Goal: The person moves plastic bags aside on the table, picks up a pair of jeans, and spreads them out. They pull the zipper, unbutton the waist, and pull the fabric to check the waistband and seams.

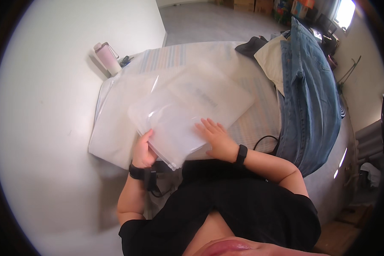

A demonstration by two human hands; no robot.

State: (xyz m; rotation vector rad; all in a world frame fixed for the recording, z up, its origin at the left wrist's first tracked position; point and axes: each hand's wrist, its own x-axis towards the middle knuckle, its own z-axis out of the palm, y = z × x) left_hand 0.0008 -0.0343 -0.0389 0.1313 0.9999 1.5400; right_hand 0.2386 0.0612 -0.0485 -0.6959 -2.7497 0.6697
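Note:
A frosted, see-through zip bag (171, 128) lies tilted in front of me, its slider end toward my body. My left hand (144, 151) grips the bag's near left edge, thumb on top; the other fingers are partly hidden. On the bag's right side my right hand (219, 140) rests with its fingers stretched out and apart, holding nothing. A second frosted bag (226, 87) with faint print spreads out farther back, partly overlapped by the nearer one. I cannot tell whether anything is inside either bag.
Under the bags is a surface with a striped cover (164, 59). A pink-and-white bottle (108, 59) stands at its far left, by the white wall (51, 85). Blue jeans (309, 102), a cream cloth (271, 57) and a dark cap (251, 46) are at the right. A black cable (264, 137) curls nearby.

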